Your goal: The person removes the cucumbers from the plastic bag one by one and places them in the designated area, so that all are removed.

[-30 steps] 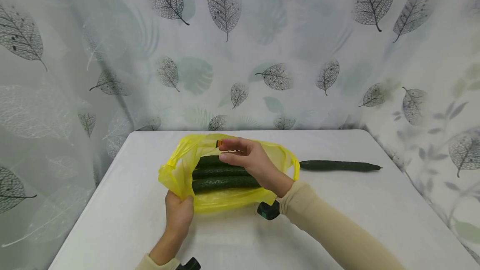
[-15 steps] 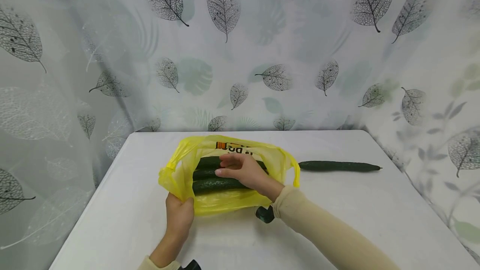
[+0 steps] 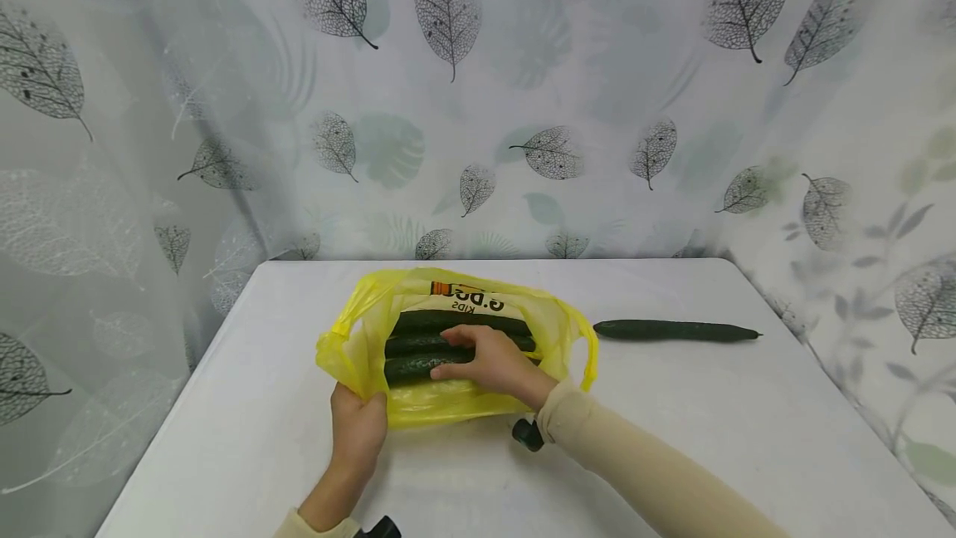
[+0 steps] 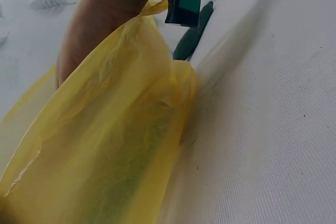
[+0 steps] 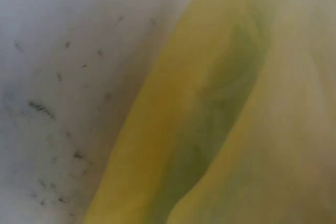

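**Hand and Bag Position: Clearances**

Left hand [image 3: 358, 430] grasps the left near rim of the yellow bag [image 3: 426, 413], mid-table. Right hand [image 3: 489, 364] reaches inside over the dark green cucumbers [image 3: 411, 368], thumb and fingers apart; whether it grips one cannot be told. The loose cucumber [image 3: 675, 330] lies just beside the bag's right handle. White tabletop [image 3: 754, 422] separates it from the right edge.

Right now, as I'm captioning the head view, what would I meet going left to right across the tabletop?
Left hand holding the edge of the yellow bag → right hand over the bagged cucumbers → loose cucumber.
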`<action>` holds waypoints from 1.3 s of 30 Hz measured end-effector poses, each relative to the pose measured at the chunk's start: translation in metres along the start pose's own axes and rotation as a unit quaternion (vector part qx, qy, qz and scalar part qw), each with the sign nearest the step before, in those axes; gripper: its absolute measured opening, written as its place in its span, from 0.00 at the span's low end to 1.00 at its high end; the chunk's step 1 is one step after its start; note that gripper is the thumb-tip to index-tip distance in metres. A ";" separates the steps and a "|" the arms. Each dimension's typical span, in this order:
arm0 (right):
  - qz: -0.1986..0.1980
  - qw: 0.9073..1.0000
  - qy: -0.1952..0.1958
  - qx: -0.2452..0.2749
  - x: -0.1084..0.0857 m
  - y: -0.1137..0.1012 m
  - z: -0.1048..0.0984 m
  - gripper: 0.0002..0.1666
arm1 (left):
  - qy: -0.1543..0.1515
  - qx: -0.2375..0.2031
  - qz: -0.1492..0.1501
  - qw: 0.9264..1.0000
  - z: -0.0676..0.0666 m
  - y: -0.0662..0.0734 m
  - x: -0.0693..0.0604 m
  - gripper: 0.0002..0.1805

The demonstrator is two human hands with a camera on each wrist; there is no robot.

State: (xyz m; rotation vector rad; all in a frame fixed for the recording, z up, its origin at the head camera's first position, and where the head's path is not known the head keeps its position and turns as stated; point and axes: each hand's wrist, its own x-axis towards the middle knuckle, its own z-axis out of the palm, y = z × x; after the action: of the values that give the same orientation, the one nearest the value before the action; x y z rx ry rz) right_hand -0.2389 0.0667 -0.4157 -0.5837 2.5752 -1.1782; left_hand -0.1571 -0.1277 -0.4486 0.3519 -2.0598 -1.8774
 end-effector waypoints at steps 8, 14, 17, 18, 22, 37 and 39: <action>-0.001 0.999 0.001 -0.038 0.001 0.004 0.004 0.38 | 0.003 0.001 0.006 1.000 -0.001 0.001 0.000 0.24; -0.009 0.997 0.005 -0.071 0.003 0.008 0.008 0.36 | 0.004 0.000 -0.002 1.000 -0.002 0.000 -0.001 0.24; -0.016 0.996 0.007 -0.089 0.003 0.010 0.011 0.35 | 0.005 0.002 0.000 1.000 -0.002 0.000 -0.001 0.24; -0.018 0.995 0.008 -0.094 0.003 0.010 0.011 0.35 | 0.006 0.002 0.001 1.000 -0.001 0.000 -0.001 0.24; -0.022 0.994 0.006 -0.111 0.003 0.010 0.013 0.34 | 0.008 0.003 0.005 1.000 -0.001 -0.001 -0.002 0.25; -0.058 0.989 0.000 -0.137 0.001 0.013 0.024 0.25 | 0.007 0.009 0.002 1.000 0.000 -0.002 -0.003 0.22; -0.062 0.989 -0.001 -0.137 0.000 0.013 0.024 0.25 | 0.006 0.007 0.002 1.000 0.000 -0.002 -0.003 0.23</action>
State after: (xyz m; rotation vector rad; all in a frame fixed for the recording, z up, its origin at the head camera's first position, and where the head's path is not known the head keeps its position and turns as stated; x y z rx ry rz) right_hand -0.2333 0.0585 -0.4413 -0.8120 2.7553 -0.8611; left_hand -0.1547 -0.1273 -0.4512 0.3624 -2.0663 -1.8547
